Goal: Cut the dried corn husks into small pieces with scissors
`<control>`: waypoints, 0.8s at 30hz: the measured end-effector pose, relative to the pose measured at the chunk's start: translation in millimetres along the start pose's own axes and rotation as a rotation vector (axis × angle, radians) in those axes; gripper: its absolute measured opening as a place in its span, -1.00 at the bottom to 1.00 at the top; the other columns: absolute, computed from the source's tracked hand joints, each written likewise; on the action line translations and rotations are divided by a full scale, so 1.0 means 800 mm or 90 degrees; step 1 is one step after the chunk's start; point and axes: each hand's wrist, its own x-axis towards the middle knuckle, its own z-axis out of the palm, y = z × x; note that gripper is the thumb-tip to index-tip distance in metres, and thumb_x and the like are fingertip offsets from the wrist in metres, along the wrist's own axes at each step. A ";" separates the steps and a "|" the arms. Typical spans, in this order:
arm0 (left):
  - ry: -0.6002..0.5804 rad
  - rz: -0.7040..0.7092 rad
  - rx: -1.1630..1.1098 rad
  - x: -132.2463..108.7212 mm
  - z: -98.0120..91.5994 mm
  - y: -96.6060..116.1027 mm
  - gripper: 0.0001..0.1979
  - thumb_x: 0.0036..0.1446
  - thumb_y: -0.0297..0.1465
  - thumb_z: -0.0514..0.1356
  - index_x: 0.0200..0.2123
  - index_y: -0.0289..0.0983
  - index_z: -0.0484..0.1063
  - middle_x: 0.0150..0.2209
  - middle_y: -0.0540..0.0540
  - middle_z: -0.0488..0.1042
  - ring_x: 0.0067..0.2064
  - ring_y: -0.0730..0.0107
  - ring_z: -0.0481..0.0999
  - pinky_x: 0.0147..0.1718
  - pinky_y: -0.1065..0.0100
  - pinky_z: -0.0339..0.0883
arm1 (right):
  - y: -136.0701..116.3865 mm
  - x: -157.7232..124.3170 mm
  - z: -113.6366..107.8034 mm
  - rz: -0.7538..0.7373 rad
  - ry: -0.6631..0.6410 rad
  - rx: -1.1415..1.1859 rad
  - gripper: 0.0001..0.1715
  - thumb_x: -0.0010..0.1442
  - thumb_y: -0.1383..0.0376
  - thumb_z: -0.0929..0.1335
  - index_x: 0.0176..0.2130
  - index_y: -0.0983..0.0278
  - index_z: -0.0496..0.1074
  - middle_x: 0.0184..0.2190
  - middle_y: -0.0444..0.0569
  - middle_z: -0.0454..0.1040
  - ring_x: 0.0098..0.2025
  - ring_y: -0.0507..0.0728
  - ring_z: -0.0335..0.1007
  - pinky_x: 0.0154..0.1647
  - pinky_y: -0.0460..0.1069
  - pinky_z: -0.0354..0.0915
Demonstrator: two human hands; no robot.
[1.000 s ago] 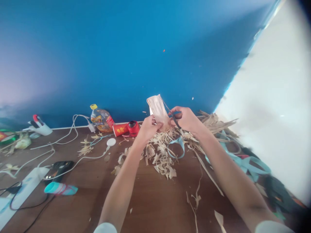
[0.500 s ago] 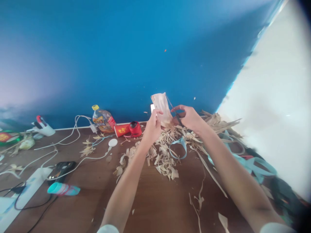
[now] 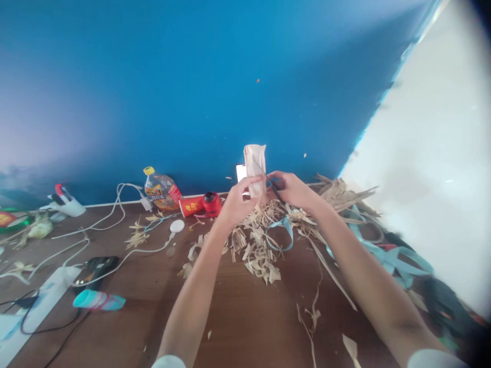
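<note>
My left hand (image 3: 240, 201) is closed on the lower part of a pale, dried corn husk (image 3: 254, 156), which stands upright before the blue wall. Scissors with dark handles (image 3: 276, 193) are gripped in my right hand (image 3: 290, 189). Their thin blades point up and left across the face of the husk. Below both hands lies a heap of cut husk scraps (image 3: 263, 255). Just behind the husk, a phone with a lit screen (image 3: 241, 172) leans at the wall, partly hidden.
Left of the heap are a red paper cup (image 3: 191, 206), a red roll (image 3: 212, 204) and a drink bottle (image 3: 161, 191). Cables, a power strip (image 3: 36, 312) and a rolled blue cup (image 3: 98, 300) lie further left. Light-blue ribbon (image 3: 399, 263) and husks (image 3: 345, 197) lie right.
The husk has turned more upright and shifted slightly right. My left hand has turned, its fingers now reaching across the husk. The scissor blades have tilted left over it.
</note>
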 end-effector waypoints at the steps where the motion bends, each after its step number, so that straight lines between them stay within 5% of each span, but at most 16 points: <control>1: 0.003 -0.002 -0.004 0.000 -0.003 0.000 -0.44 -0.06 -0.59 0.11 0.08 -0.26 0.37 0.16 -0.16 0.34 0.14 0.20 0.35 -0.03 0.30 0.35 | -0.001 -0.001 -0.003 -0.003 -0.006 -0.021 -0.44 -0.09 0.32 0.42 -0.03 0.28 0.37 -0.47 -0.13 0.48 -0.46 0.05 0.34 -0.45 -0.08 0.26; 11: 0.013 -0.041 -0.007 -0.001 -0.028 -0.002 -0.36 -0.09 -0.60 0.14 0.13 -0.19 0.35 0.19 -0.15 0.30 0.12 0.15 0.36 -0.02 0.18 0.37 | -0.015 -0.015 -0.057 0.053 -0.121 -0.299 -0.59 -0.14 0.26 0.45 -0.20 0.18 0.58 -0.44 -0.10 0.54 -0.40 0.14 0.35 -0.42 -0.03 0.20; 20: -0.077 -0.049 -0.038 -0.004 -0.014 -0.001 -0.38 -0.07 -0.50 0.25 0.13 -0.15 0.35 0.19 -0.16 0.32 0.08 0.12 0.42 -0.07 0.15 0.40 | -0.011 -0.018 -0.053 0.037 -0.213 -0.337 -0.62 -0.16 0.23 0.46 -0.24 0.13 0.61 -0.42 -0.10 0.56 -0.47 0.10 0.34 -0.45 -0.04 0.16; 24: -0.129 -0.037 -0.075 -0.004 -0.013 -0.001 -0.39 -0.04 -0.49 0.27 0.14 -0.17 0.34 0.22 -0.16 0.27 0.21 0.09 0.28 0.01 0.16 0.35 | -0.007 -0.015 -0.052 0.031 -0.267 -0.356 -0.62 -0.15 0.23 0.45 -0.23 0.13 0.61 -0.43 -0.11 0.56 -0.46 0.10 0.35 -0.46 -0.04 0.16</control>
